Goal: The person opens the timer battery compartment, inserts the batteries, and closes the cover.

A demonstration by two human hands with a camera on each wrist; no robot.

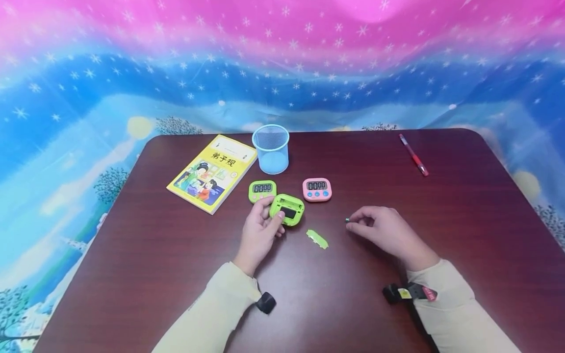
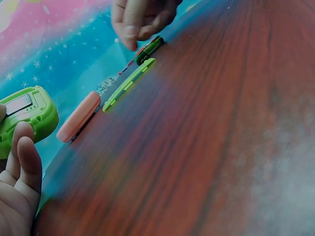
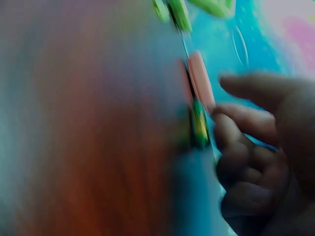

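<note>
My left hand [image 1: 260,230] holds a green digital timer [image 1: 296,205], its back facing up and its battery compartment uncovered, with the thumb across the back. Right of it on the table lies the green battery cover [image 1: 317,239]. A small green battery [image 2: 150,50] rests on the table at the fingertips of my right hand [image 1: 388,230]. The right wrist view shows the battery [image 3: 200,125] just beyond those fingers, with thumb and forefinger apart. Behind the held timer sits another green timer [image 1: 262,190], partly covered by the left hand. A pink timer [image 1: 317,190] faces up nearby.
A yellow picture book [image 1: 212,174] lies at the back left, beside a light blue mesh pen holder [image 1: 273,159]. A red pen [image 1: 414,155] is at the back right. The dark wooden table [image 1: 335,304] ends at a patterned cloth backdrop [image 1: 309,63].
</note>
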